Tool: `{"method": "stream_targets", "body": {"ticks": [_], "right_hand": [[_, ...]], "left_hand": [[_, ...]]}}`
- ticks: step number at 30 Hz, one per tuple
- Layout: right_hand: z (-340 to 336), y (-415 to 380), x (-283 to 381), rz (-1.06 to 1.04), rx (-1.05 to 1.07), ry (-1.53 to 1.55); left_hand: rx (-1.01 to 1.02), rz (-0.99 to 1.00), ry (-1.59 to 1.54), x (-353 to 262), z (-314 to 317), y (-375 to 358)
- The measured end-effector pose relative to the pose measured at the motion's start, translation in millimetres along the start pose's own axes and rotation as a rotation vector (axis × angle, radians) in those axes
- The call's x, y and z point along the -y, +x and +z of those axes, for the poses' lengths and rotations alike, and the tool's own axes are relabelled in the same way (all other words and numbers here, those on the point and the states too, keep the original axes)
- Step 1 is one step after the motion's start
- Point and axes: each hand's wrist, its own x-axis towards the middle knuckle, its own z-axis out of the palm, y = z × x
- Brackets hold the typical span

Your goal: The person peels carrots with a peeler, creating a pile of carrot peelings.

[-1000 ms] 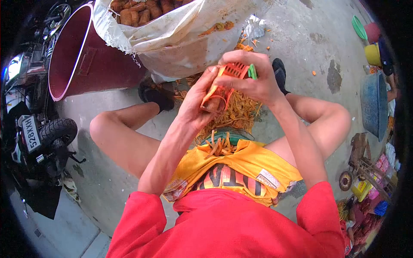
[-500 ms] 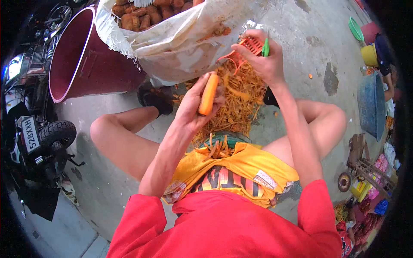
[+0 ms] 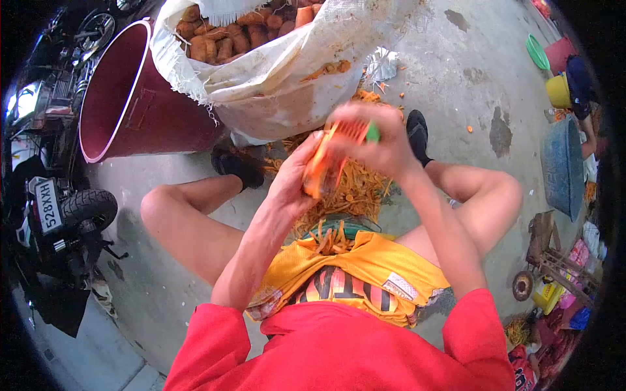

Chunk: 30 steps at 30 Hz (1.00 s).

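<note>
In the middle of the head view, my left hand (image 3: 289,181) is wrapped round a peeled orange carrot (image 3: 314,182). My right hand (image 3: 386,140), blurred by motion, grips an orange plastic peeler (image 3: 352,130) with a slotted body and a green part (image 3: 373,132). The peeler lies over the carrot's upper end; whether its blade touches is smeared. Beneath both hands a heap of carrot peelings (image 3: 358,189) covers the floor between my feet. More peel strips (image 3: 331,240) rest on my yellow shorts.
A white woven sack (image 3: 280,88) full of carrots (image 3: 228,42) stands just ahead. Left of it leans a dark red tub (image 3: 156,117); a motorcycle wheel (image 3: 90,208) is further left. At right are a blue-grey basin (image 3: 562,169) and another person's arm (image 3: 590,140).
My right hand has brought the peeler down and left onto the carrot. The left hand keeps its hold in nearly the same place. The view has shifted slightly.
</note>
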Motion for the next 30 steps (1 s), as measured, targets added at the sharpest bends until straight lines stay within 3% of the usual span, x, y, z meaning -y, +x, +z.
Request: {"method": "stream_targets", "body": {"ticks": [2,5,6,7,9,10,11,14,15,16,17,19,20,21,23,25,26,27,28,29,30], "right_hand": [[-18.1,9.1,-10.7,0.264,-0.181,-0.082],[-11.0,4.2,3.6,0.227,-0.135,0.066],[0.5,-0.1,16.3,-0.012,-0.061,-0.009],[0.8,1.7,15.8,-0.018,-0.062,-0.006],[3.9,-2.3,11.7,-0.044,0.095,0.033],[-2.0,2.4,3.8,0.082,-0.055,0.048],[-12.1,10.5,-0.7,0.318,-0.147,0.099],[-11.6,7.9,-7.3,0.221,-0.223,-0.049],[5.3,-0.7,12.0,0.062,-0.090,-0.014],[13.7,-4.2,22.1,-0.097,0.042,0.021],[10.1,0.3,17.5,-0.103,0.040,0.019],[-0.5,4.4,-0.7,-0.085,-0.036,-0.073],[-11.3,7.5,-10.1,0.189,-0.094,-0.054],[-11.8,8.1,-10.4,0.183,-0.094,-0.057],[-11.4,8.2,-7.9,0.156,-0.203,0.042],[-0.9,1.7,21.7,0.170,-0.092,0.034],[1.5,2.5,21.6,0.009,-0.011,0.003],[4.2,1.1,20.5,-0.143,0.069,-0.023],[-5.3,7.0,11.5,-0.063,-0.030,-0.012],[-12.6,8.2,-0.9,0.215,-0.144,0.054],[-22.6,12.1,-12.0,0.212,-0.178,0.011]], "left_hand": [[0.126,-0.053,-0.065,-0.4,-18.6,5.0],[0.248,-0.116,-0.258,-0.6,-25.9,11.1],[0.139,-0.096,-0.085,-3.4,-12.6,3.4],[0.140,-0.090,-0.082,-4.5,2.4,-2.2],[-0.124,-0.057,-0.158,-1.3,18.4,-10.1],[0.124,-0.064,-0.079,3.2,-17.9,4.1],[0.116,-0.070,-0.079,5.8,-21.4,1.3],[0.113,-0.047,-0.134,3.6,-18.6,5.0],[0.117,-0.045,-0.135,2.4,-7.5,-0.3],[-0.012,-0.034,-0.093,-0.1,10.9,-9.2],[-0.142,-0.022,-0.047,-1.9,20.5,-13.8],[-0.076,-0.044,-0.059,1.9,-14.5,-2.6],[0.274,-0.135,-0.179,2.5,-45.7,16.5],[0.639,-0.213,-0.296,-2.0,-46.8,22.9],[0.582,-0.190,-0.300,-3.0,-35.7,16.1],[0.058,-0.120,-0.168,-7.3,0.4,-5.7],[-0.109,-0.027,-0.082,-4.0,30.8,-18.4],[-0.111,-0.027,-0.079,-4.3,14.0,-8.4],[0.054,-0.063,-0.088,-1.9,-19.6,6.3],[0.219,-0.102,-0.099,1.8,-39.9,11.4],[0.297,-0.075,-0.136,2.1,-36.9,8.5]]}}
